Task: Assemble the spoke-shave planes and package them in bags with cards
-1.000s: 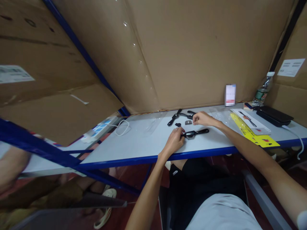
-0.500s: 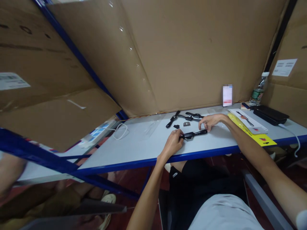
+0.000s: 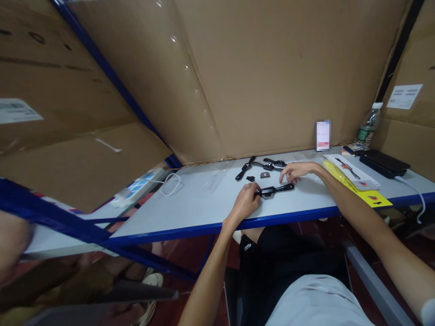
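A black spokeshave (image 3: 268,192) lies near the front of the table, its two handles pointing left and right. My left hand (image 3: 248,198) is closed around its left handle. Just behind the right handle, my right hand (image 3: 292,171) hovers with fingers bent and apart, and I see nothing in it. A small grey metal blade (image 3: 265,174) and a small black metal piece (image 3: 250,179) lie behind the held tool. Farther back are more black spokeshaves: one at a slant (image 3: 245,168), another (image 3: 268,166) partly behind my right hand, and a third (image 3: 275,161) by the back edge.
On the right are a printed card (image 3: 351,171), yellow packaging (image 3: 370,197), a black case (image 3: 384,163) with a white cable, and a water bottle (image 3: 367,127). A phone (image 3: 322,136) leans on the cardboard wall. At left, a white cable (image 3: 171,184) loops on the table.
My right hand has shifted slightly left above the table. My left hand and the spokeshave stay in place. The other person's arm at far left has moved a little.
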`<state>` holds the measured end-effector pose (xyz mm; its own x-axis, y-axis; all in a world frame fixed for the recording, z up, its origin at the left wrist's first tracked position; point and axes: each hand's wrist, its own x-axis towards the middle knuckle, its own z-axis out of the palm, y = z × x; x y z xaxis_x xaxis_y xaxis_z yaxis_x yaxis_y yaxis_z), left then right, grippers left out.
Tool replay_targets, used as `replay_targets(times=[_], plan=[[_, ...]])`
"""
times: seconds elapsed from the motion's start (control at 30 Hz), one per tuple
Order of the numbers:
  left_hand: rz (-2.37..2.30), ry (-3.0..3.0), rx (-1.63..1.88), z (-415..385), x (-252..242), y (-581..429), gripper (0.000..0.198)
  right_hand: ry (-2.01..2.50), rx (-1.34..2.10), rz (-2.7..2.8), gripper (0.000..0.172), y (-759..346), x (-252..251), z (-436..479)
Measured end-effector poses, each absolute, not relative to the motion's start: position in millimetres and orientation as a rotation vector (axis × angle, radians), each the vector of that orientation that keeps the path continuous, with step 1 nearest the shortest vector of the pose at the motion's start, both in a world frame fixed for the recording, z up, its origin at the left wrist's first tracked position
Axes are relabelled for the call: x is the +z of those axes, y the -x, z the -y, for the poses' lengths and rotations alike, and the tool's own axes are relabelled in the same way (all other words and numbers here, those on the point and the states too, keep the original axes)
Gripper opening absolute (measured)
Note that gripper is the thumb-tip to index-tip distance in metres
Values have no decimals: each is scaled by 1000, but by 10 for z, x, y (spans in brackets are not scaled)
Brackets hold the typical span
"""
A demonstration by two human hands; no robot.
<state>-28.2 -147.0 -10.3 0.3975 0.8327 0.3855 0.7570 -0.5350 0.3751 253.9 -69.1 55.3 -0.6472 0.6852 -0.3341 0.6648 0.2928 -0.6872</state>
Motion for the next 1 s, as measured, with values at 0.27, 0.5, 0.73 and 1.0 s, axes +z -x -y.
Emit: replay_targets(times=[0.27,0.5,0.73,1.0], plan=[[-1423,-2508,805,1490,-74,276,27,1284,1515,2522,44,-2550,522,677],[-1462,-2509,775,1496,-73,272,26,1367,1401,2589,35,-2581,438,573],[-1447,-2520,803,1484,-93,275,27,1664,950,2417,17,-2582,460,592],[-1442,-2520,807,1481,-96,278,27,1611,912,2351,11,-2541,478,647]])
